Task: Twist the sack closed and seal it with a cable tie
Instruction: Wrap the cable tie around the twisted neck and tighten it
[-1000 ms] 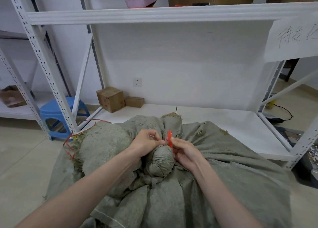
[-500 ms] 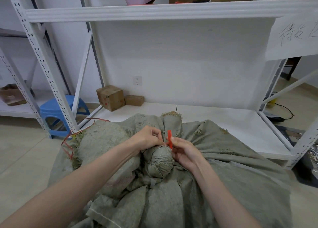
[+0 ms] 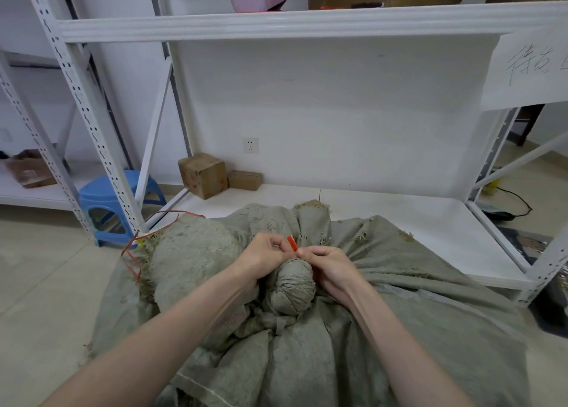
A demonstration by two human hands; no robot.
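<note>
Barely shifted, the cable tie [image 3: 292, 243] leans further left. The left hand [image 3: 262, 257] and right hand [image 3: 330, 263] each have a pinching grip on it above the twisted neck [image 3: 292, 288] of the sack [image 3: 338, 363], by the shelf's [image 3: 399, 222] front edge. Pull straight, holding the twist.

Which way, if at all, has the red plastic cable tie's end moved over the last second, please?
Yes, slightly: judged against the white wall socket, the red plastic cable tie end has shifted left and now leans leftward.
</note>
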